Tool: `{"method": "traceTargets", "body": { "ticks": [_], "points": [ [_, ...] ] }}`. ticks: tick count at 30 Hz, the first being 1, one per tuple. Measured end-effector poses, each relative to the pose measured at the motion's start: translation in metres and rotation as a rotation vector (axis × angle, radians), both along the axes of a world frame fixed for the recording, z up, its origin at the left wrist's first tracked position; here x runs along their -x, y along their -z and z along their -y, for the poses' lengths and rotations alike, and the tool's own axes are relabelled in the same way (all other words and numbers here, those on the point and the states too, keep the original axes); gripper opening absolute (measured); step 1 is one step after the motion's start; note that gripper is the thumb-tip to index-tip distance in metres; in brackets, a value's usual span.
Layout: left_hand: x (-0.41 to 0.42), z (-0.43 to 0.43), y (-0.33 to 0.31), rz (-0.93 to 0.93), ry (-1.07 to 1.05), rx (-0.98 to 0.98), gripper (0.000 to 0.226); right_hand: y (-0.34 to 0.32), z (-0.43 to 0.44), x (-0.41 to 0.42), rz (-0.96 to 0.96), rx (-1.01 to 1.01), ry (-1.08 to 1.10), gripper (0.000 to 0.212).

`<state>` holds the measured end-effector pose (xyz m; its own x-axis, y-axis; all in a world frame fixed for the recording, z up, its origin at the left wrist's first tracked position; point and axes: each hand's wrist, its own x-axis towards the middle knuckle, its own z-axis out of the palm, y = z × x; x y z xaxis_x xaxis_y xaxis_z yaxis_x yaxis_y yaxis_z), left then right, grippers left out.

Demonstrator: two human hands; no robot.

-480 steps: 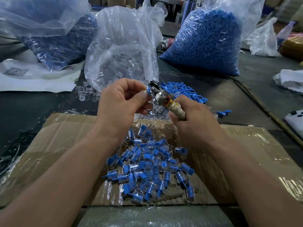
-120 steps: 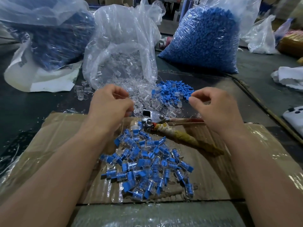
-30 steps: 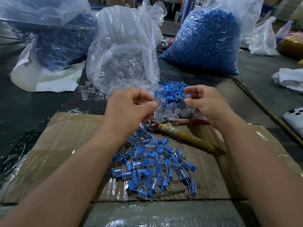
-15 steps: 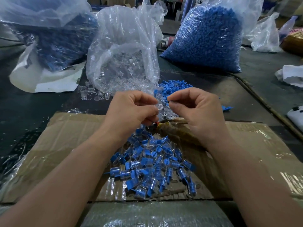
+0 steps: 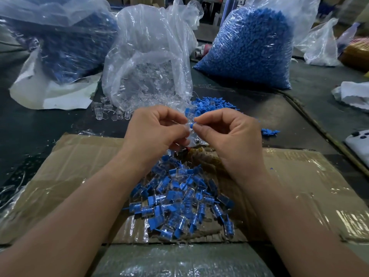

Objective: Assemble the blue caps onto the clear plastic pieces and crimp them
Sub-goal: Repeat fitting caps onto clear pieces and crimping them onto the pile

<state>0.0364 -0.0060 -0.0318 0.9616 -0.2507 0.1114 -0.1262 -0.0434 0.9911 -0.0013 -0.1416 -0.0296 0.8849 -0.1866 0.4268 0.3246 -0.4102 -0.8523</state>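
Observation:
My left hand [image 5: 157,132] pinches a clear plastic piece [image 5: 187,127] at its fingertips. My right hand [image 5: 229,134] pinches a small blue cap [image 5: 192,124], whose tip touches the clear piece. The hands meet above the crimping pliers [image 5: 196,141], which lie on the cardboard, mostly hidden under my hands. A pile of assembled blue-and-clear parts [image 5: 179,200] lies on the cardboard between my forearms. Loose blue caps [image 5: 209,103] and loose clear pieces [image 5: 111,113] lie just beyond my hands.
A taped cardboard sheet [image 5: 69,172] covers the near table. An open bag of clear pieces [image 5: 147,76] stands behind my hands, a full bag of blue caps [image 5: 251,47] at the back right, another bag [image 5: 69,43] at the back left. A white controller [image 5: 359,140] sits at the right edge.
My right hand has brought a blue cap over to the clear piece in my left hand. The pliers, held 16 s ago, lie on the cardboard.

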Motion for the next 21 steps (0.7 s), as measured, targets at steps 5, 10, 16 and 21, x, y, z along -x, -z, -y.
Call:
{"method": "traceTargets", "body": {
  "ticks": [5,10,16,21],
  "points": [
    [0.0014,0.0009,-0.0006,0.036,0.030,-0.015,0.013,0.0047,-0.0004,-0.0031,0.019,0.053,0.061,0.024],
    [0.0012,0.0011,0.0007,0.091,0.007,-0.041,0.014,0.0050,0.0008,-0.0023,0.023,0.097,0.048,0.023],
    [0.0006,0.0010,0.0010,0.142,0.010,-0.070,0.016,0.0035,0.0019,0.0001,0.018,0.122,-0.023,0.013],
    [0.0012,-0.0014,-0.0028,0.050,0.075,0.055,0.015,0.0013,0.0022,0.0001,0.016,0.056,-0.032,0.017]
  ]
}}
